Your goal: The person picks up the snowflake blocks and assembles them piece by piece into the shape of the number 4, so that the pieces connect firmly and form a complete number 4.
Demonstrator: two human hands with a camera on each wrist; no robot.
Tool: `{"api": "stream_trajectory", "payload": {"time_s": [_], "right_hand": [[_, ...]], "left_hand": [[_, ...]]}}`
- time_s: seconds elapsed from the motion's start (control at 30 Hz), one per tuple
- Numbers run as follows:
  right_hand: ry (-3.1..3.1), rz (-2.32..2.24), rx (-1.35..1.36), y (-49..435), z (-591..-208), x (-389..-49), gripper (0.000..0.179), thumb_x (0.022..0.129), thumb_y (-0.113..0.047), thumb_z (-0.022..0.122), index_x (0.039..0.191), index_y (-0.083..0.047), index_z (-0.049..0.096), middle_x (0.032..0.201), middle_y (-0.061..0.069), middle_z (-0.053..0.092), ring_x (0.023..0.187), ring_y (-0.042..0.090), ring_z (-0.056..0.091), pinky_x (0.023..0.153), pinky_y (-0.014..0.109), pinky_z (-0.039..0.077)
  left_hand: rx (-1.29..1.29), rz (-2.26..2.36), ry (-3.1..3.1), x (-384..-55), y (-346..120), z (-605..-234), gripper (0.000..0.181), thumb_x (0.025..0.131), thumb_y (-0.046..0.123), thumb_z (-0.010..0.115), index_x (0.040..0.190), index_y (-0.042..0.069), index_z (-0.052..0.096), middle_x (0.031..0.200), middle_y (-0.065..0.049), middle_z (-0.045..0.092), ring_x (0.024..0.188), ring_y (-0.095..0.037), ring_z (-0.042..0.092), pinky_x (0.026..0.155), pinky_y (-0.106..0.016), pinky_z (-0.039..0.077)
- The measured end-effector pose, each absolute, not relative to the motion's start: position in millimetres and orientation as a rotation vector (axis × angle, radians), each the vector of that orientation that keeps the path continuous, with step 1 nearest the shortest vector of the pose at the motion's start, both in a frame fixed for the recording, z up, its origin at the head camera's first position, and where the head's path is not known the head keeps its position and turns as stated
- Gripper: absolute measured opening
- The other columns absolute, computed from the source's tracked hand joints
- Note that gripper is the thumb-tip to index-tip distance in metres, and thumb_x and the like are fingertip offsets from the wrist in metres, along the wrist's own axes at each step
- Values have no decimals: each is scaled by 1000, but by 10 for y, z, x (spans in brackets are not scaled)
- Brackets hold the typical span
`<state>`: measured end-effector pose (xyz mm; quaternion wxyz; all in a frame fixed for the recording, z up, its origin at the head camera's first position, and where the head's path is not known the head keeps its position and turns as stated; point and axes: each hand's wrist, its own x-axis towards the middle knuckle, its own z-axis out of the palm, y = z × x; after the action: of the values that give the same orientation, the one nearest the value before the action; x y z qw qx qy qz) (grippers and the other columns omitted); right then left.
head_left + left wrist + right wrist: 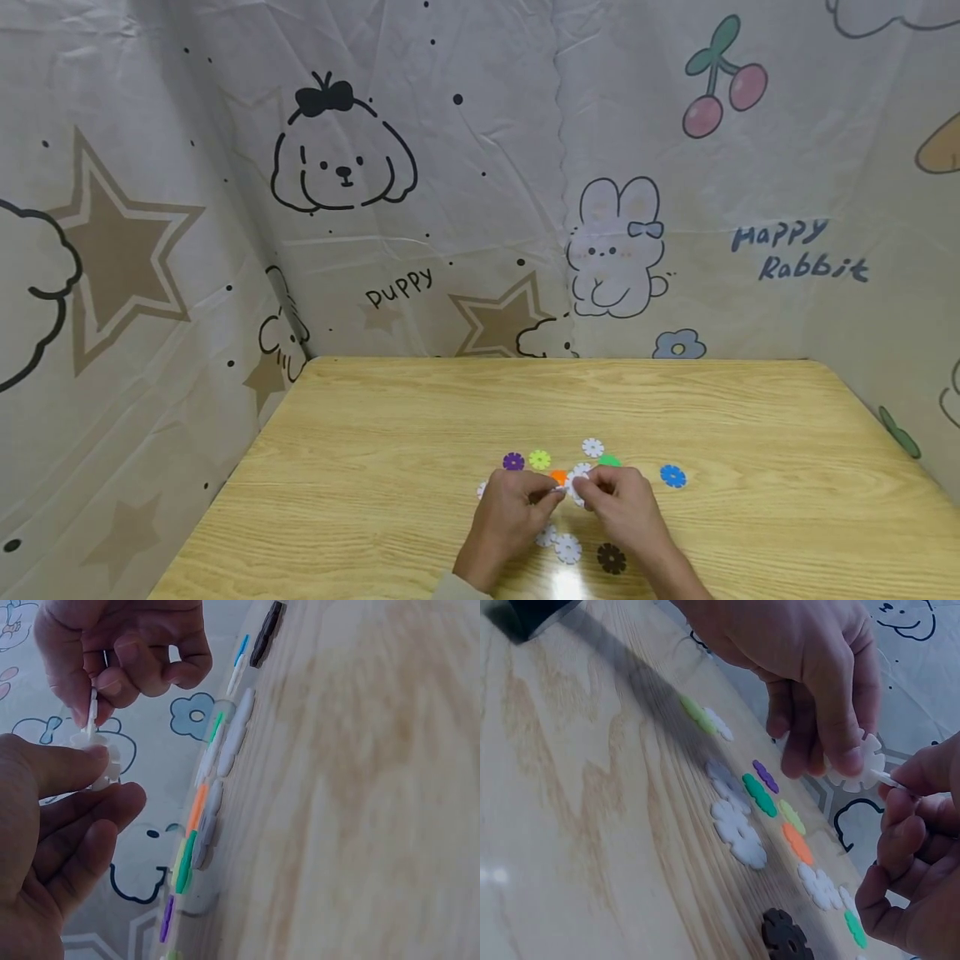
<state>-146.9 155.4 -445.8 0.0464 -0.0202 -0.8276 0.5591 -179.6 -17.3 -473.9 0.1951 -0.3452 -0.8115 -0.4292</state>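
Observation:
Both hands are raised over the table with their fingertips close together. My left hand (512,512) pinches a white notched flower-shaped disc (871,763) between thumb and fingers. A second white notched disc (93,712), seen nearly edge-on, is pinched by my right hand (628,510). The two discs meet at their rims, one set at an angle to the other. Fingertips cover part of each disc. Just behind the hands lie an orange disc (797,843) and a green disc (610,460).
On the wooden table (337,467) are a purple disc (513,461), a yellow-green disc (539,459), a blue disc (672,476) and a brown disc (611,558). Several white discs (567,549) lie around the hands. A printed cloth (480,167) hangs behind the table.

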Motion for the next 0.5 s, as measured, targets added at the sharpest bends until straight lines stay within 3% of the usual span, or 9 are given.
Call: {"api": "stream_trajectory", "payload": {"time_s": [0.27, 0.5], "right_hand": [[-2500, 1684, -9, 1502, -4459, -1464, 30, 89, -4, 69, 61, -8, 57, 55, -4, 45, 49, 8, 36, 46, 21, 27], [-2524, 1694, -20, 1488, -4475, -1462, 26, 87, -6, 70, 63, -5, 60, 54, -3, 46, 48, 8, 36, 46, 21, 26]], "left_hand": [[-968, -1223, -2223, -1805, -185, -4750, 8, 76, 0, 83, 78, 7, 78, 69, 1, 71, 59, 7, 51, 55, -9, 45], [-942, -1112, -2396, -1777, -213, -4698, 9, 78, 3, 81, 76, 10, 77, 68, 8, 68, 60, 11, 48, 55, -8, 42]]}}
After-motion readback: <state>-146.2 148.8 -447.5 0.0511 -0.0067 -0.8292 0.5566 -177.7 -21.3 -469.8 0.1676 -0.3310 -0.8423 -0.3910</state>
